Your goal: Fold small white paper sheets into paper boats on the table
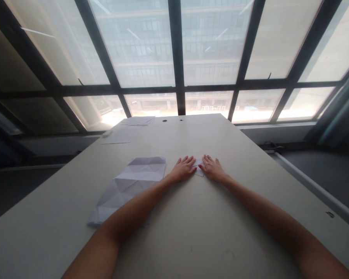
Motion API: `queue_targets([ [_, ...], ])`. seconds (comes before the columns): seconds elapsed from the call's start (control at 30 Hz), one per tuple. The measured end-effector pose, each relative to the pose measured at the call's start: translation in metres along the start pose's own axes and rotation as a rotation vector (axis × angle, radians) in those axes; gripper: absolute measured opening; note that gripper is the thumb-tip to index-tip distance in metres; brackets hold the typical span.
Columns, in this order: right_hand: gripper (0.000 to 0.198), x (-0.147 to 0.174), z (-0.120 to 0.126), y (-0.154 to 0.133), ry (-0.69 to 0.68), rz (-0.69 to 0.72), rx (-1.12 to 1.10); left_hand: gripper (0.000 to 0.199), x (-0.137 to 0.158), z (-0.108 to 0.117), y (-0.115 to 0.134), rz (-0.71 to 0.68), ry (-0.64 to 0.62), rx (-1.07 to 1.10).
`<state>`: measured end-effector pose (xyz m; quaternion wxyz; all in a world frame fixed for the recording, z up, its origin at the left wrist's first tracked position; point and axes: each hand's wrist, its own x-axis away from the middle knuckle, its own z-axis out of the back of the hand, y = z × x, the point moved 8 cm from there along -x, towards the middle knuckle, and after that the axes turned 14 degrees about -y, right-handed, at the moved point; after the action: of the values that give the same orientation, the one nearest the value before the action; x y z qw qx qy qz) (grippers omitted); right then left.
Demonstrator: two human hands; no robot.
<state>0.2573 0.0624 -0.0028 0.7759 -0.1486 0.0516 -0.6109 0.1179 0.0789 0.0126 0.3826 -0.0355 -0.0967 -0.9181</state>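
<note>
A small folded piece of white paper (199, 171) lies on the white table (209, 232), partly covered by both my hands. My left hand (184, 169) rests flat on the paper's left side, fingers stretched forward. On the paper's right side lies my right hand (213, 168), also flat with fingers out. The two thumbs come close to each other over the paper. How the paper is folded beneath the palms is hidden. A larger creased sheet of paper (139, 174) spreads out left of my left hand, with my left forearm crossing over its lower right part.
Several flat sheets of paper (120, 135) lie at the table's far left. Near the far edge is a dark round hole (164, 121). Large windows with dark frames (178, 58) stand behind the table. A curtain (340, 108) hangs at the right.
</note>
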Motion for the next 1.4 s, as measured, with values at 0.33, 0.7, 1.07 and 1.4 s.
queue_targets([
  [0.33,0.061,0.002,0.008,0.007,0.115,-0.068,-0.089,0.058,0.000,-0.001,-0.003,0.011,0.007,0.007],
  [0.7,0.039,0.012,0.013,-0.035,0.061,0.304,-0.022,0.056,-0.004,-0.001,-0.011,0.035,-0.028,0.042],
  [1.07,0.036,0.016,0.016,-0.038,0.062,0.280,0.011,0.055,-0.004,-0.004,-0.025,0.162,0.016,0.043],
  [1.4,0.041,0.013,0.011,-0.034,0.040,0.264,0.018,0.051,-0.004,-0.002,-0.024,0.159,0.031,0.052],
])
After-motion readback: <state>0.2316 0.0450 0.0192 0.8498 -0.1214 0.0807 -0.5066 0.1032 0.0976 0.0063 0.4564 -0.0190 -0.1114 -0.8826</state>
